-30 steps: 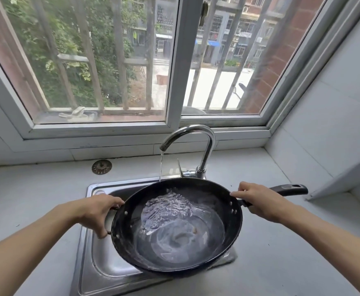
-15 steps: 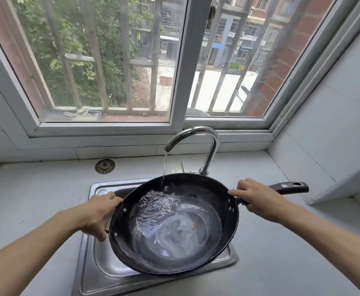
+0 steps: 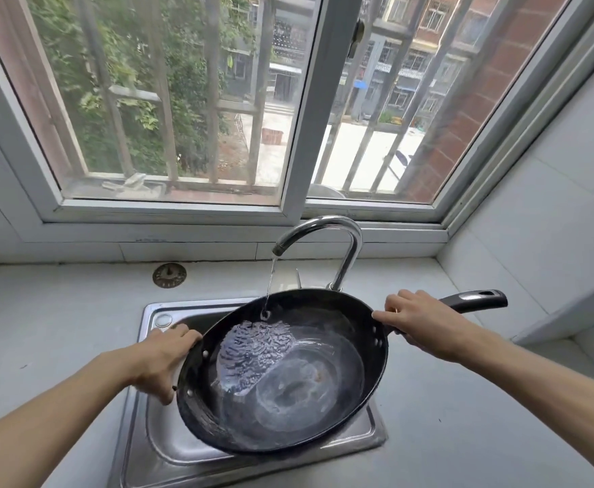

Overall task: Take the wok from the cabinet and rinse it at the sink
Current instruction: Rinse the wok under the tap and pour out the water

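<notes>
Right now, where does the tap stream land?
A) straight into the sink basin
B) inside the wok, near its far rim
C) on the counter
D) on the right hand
B: the stream from the tap hits the inner wall of the wok near its far rim, and water pools inside it; the left hand and right hand hold the wok over the sink.

Count: 1 wok (image 3: 299,378), 1 sink (image 3: 154,438), 1 tap (image 3: 327,237), 2 hands – left (image 3: 163,361) & right (image 3: 425,320), 1 drain plug (image 3: 169,275).
</notes>
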A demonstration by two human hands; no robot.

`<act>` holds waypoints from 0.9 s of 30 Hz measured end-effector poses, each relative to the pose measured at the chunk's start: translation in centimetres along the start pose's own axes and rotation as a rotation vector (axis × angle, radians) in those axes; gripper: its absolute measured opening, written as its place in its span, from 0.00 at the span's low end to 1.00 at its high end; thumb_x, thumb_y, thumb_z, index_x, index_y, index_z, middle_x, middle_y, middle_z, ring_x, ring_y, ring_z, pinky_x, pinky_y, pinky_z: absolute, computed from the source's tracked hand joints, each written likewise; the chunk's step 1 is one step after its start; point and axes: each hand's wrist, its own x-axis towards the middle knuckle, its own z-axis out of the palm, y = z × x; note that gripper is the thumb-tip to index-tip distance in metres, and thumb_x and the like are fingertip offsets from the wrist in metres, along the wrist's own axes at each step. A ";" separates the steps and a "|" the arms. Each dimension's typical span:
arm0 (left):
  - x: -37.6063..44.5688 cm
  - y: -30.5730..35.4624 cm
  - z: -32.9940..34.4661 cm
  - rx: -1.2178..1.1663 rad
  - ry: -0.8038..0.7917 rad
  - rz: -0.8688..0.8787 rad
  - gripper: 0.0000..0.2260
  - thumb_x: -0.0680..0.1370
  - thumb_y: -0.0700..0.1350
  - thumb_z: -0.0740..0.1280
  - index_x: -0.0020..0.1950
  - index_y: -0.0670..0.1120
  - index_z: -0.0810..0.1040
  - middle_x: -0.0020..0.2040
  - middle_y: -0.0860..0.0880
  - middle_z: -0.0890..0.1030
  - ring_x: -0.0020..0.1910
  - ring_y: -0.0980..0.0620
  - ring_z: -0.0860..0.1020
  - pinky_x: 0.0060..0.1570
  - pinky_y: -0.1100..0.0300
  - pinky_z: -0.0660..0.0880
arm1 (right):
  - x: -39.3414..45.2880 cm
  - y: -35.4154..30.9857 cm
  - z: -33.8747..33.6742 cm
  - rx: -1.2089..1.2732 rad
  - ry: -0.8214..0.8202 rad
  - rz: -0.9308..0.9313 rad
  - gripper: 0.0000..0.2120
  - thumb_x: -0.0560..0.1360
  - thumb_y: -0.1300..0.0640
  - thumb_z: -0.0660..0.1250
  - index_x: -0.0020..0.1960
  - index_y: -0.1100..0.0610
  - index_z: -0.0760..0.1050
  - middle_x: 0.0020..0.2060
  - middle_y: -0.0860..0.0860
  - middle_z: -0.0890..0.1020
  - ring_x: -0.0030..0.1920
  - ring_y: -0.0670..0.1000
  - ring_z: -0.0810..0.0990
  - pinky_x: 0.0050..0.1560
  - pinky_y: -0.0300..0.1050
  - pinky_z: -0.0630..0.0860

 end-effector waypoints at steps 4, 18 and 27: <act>0.6 -0.1 0.5 0.000 0.027 0.010 0.47 0.57 0.58 0.73 0.72 0.53 0.57 0.58 0.54 0.64 0.59 0.54 0.66 0.63 0.56 0.65 | -0.1 0.2 -0.4 -0.006 0.004 -0.008 0.26 0.61 0.65 0.75 0.54 0.45 0.75 0.39 0.45 0.74 0.38 0.49 0.73 0.33 0.41 0.66; -0.9 -0.1 -1.0 0.041 -0.092 -0.065 0.40 0.58 0.56 0.73 0.66 0.53 0.61 0.57 0.53 0.67 0.55 0.51 0.69 0.60 0.56 0.63 | 0.3 -0.1 1.7 0.149 -0.071 0.028 0.23 0.71 0.65 0.69 0.59 0.42 0.73 0.46 0.45 0.76 0.46 0.50 0.74 0.40 0.44 0.70; -6.6 -1.2 -5.7 0.062 -0.188 -0.257 0.33 0.64 0.52 0.75 0.67 0.55 0.68 0.56 0.55 0.67 0.52 0.49 0.64 0.35 0.63 0.59 | 5.1 -2.7 5.3 0.315 0.020 0.009 0.20 0.76 0.62 0.66 0.63 0.45 0.75 0.47 0.50 0.78 0.47 0.55 0.76 0.43 0.52 0.74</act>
